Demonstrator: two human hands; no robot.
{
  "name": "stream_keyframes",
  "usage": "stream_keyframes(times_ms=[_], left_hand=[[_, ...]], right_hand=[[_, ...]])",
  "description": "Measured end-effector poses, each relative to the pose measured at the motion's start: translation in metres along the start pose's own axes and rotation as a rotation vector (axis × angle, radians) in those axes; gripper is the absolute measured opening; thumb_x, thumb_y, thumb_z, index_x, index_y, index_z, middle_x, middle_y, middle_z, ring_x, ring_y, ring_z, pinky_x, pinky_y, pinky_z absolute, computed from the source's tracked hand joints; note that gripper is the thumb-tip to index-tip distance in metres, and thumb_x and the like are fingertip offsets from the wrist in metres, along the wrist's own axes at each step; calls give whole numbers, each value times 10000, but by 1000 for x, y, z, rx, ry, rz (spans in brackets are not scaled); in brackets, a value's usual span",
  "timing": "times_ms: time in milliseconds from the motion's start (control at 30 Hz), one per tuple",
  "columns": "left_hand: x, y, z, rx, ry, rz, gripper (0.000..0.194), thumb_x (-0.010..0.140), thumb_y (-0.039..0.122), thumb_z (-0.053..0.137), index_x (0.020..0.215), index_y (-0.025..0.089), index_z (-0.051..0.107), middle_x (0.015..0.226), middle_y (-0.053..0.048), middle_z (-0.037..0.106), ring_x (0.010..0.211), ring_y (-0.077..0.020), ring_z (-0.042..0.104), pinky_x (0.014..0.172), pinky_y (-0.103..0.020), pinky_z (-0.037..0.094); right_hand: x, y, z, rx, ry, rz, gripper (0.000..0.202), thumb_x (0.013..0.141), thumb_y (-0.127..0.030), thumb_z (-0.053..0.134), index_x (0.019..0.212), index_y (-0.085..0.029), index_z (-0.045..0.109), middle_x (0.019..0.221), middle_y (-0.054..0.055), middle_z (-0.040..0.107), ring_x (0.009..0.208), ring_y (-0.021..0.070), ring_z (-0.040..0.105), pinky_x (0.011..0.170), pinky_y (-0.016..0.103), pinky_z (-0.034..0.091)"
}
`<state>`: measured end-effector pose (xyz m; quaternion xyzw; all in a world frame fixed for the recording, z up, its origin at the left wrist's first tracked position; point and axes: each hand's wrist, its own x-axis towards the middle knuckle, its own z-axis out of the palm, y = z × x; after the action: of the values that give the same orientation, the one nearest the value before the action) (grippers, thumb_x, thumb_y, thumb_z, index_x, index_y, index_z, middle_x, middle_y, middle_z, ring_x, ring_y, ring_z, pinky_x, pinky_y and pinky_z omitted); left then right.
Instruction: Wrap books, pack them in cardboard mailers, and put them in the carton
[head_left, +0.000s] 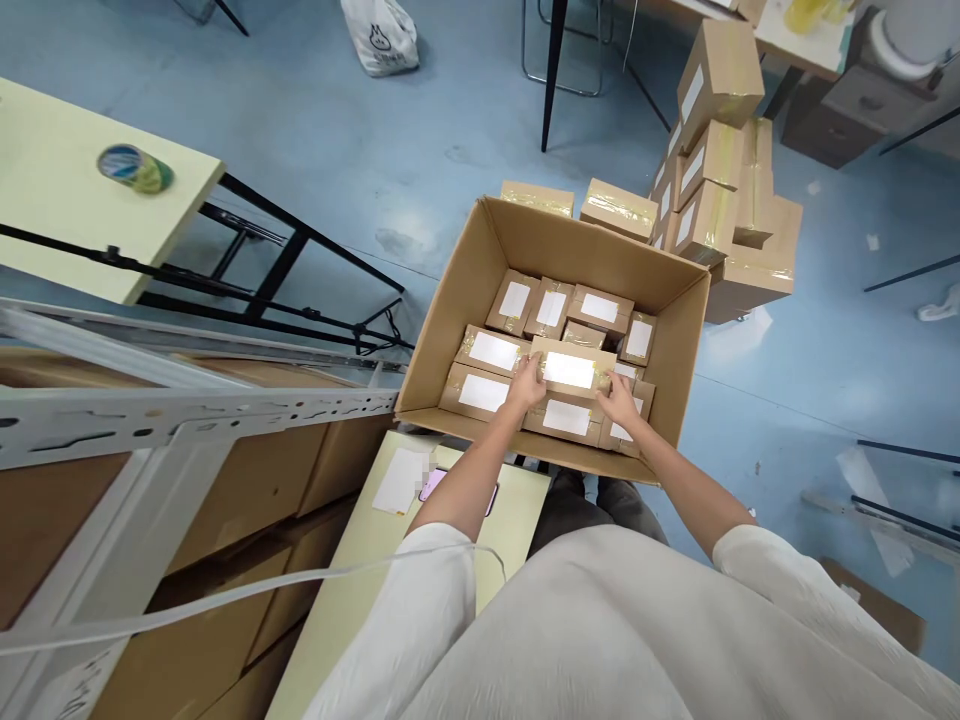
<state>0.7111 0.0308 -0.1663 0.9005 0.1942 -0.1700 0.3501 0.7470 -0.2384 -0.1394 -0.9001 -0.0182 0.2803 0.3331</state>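
Note:
Both my hands reach down into a large open cardboard carton [517, 435]. Between them is a small cardboard box [570, 368] with a blank-looking white label on its top. My left hand [527, 382] grips its left end, and my right hand [618, 400] grips its right end. Around and under it lie several similar labelled boxes, such as one at the lower left [474, 390] and one at the upper right [600, 308]. Whether the held box rests on those below, I cannot tell. Its underside is hidden.
Taped boxes [720, 75] are stacked on the floor beyond the carton's right side. At left are a pale table [67, 200] with a can [135, 168] and a metal shelf rack [262, 405]. Below the carton, a phone [433, 484] and paper [401, 480] lie on a pale tabletop [337, 610].

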Motion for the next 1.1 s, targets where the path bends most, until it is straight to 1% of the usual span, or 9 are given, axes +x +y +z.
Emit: stream_keyframes(times_ms=[133,267,400,500,667,767,867,967,1100], left_hand=[[6,7,14,2,-139,-63,935,902,264,711,1742,239,301,1835,-178,176,1628,-415,365,1313,-539,377],[12,9,28,125,-202,-131,901,932,301,653,1743,169,283,1840,-226,69,1639,-476,308,1312,-626,309],[14,5,38,221,-151,-69,868,960,337,584,1749,169,264,1851,-176,95,1701,-439,106,1355,-676,108],[14,-1,43,226,-160,-18,899,958,351,577,1764,181,217,1851,-152,128,1709,-412,72,1366,-666,42],[18,-5,45,208,-215,-15,948,938,380,605,1773,209,191,1853,-138,130,1712,-418,27,1362,-681,53],[18,-4,44,212,-232,-16,949,926,368,616,1768,203,210,1851,-145,128,1713,-415,0,1359,-686,34],[10,0,42,228,-256,-13,906,926,337,603,1752,186,262,1843,-169,150,1713,-411,28,1351,-697,7],[-3,5,40,225,-265,5,854,932,308,568,1737,210,300,1832,-172,200,1710,-402,94,1343,-712,43],[-20,15,31,229,-255,31,843,940,328,570,1735,235,305,1826,-177,221,1703,-398,149,1345,-685,114]], right_hand=[[18,19,6,-56,-57,47,729,926,-399,598,1621,-220,472,1531,165,522,1403,302,565,1213,452,458],[30,25,16,-156,-173,41,739,939,-373,608,1649,-252,441,1524,147,530,1342,306,589,1184,459,476],[29,20,26,-378,-215,24,732,975,-382,575,1673,-231,411,1541,187,490,1413,378,503,1225,552,391],[28,15,30,-462,-229,26,748,984,-399,572,1686,-221,384,1547,214,474,1442,419,449,1222,601,346],[31,14,34,-449,-240,54,786,963,-446,621,1684,-248,378,1565,217,475,1484,455,399,1232,642,285],[26,16,37,-439,-254,57,908,920,-406,673,1725,-260,279,1672,212,370,1543,466,347,1245,646,265],[16,16,37,-420,-238,73,912,924,-368,652,1735,-276,245,1730,195,298,1567,454,334,1248,639,284],[5,12,31,-403,-211,60,815,949,-340,598,1710,-270,315,1753,188,271,1567,440,344,1240,635,319],[-7,3,13,-419,-176,36,690,976,-350,547,1647,-232,436,1758,190,268,1563,421,349,1243,604,348]])
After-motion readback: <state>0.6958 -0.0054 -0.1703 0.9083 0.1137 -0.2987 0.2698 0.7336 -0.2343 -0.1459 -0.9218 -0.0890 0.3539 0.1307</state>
